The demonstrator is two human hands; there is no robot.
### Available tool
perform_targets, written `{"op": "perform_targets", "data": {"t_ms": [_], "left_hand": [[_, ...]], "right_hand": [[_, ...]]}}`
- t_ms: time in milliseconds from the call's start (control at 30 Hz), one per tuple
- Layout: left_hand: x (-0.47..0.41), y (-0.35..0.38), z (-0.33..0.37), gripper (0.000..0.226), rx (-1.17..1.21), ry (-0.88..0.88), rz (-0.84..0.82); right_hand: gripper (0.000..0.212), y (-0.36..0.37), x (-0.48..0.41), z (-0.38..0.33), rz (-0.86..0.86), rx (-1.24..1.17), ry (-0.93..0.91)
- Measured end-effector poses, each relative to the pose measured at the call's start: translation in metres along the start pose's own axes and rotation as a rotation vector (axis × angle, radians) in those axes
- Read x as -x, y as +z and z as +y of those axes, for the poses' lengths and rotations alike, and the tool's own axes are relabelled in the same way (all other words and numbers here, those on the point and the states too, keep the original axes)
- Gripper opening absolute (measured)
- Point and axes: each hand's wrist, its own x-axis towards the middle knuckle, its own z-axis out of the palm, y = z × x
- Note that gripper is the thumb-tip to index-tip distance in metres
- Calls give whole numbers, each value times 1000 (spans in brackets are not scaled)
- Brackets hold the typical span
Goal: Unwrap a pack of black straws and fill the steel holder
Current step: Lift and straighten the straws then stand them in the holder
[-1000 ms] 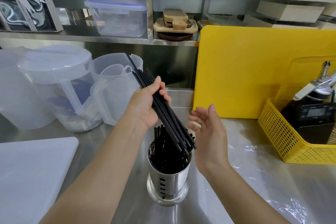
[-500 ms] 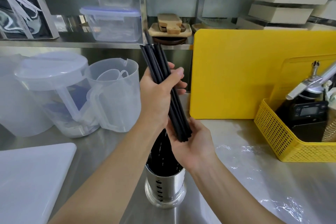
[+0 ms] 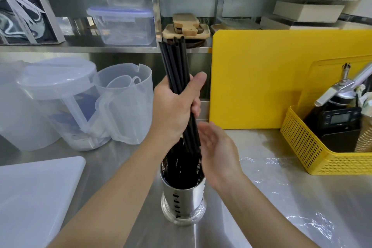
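My left hand [image 3: 173,110] grips a bundle of black straws [image 3: 174,62] around its middle and holds it nearly upright. The bundle's lower ends reach the mouth of the steel holder [image 3: 183,200], which stands on the steel counter and holds several more black straws. My right hand [image 3: 218,153] is open, palm against the right side of the bundle just above the holder's rim. The clear wrapper [image 3: 267,169] lies flat on the counter to the right.
Clear plastic jugs [image 3: 122,104] stand at the left. A white board [image 3: 34,197] lies at the front left. A yellow cutting board [image 3: 261,78] leans at the back, beside a yellow basket [image 3: 306,147] with a scale. A shelf with containers runs behind.
The bundle has turned from slanted to nearly upright and come down into the holder's mouth. My right hand left the bundle's bottom ends and now rests open at its side.
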Motion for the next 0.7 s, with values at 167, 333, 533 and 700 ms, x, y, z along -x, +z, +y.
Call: {"op": "perform_targets", "data": {"t_ms": [167, 333, 533, 700], "left_hand": [[14, -20, -9, 24, -154, -4, 56], [36, -22, -42, 18, -248, -143, 108], [49, -27, -61, 35, -195, -259, 69], [45, -30, -60, 45, -213, -209, 22]], "right_hand": [[28, -5, -3, -22, 16, 108, -300], [29, -8, -6, -21, 31, 242, -378], [29, -20, -6, -13, 66, 321, -360], [24, -26, -10, -8, 78, 381, -334]]}}
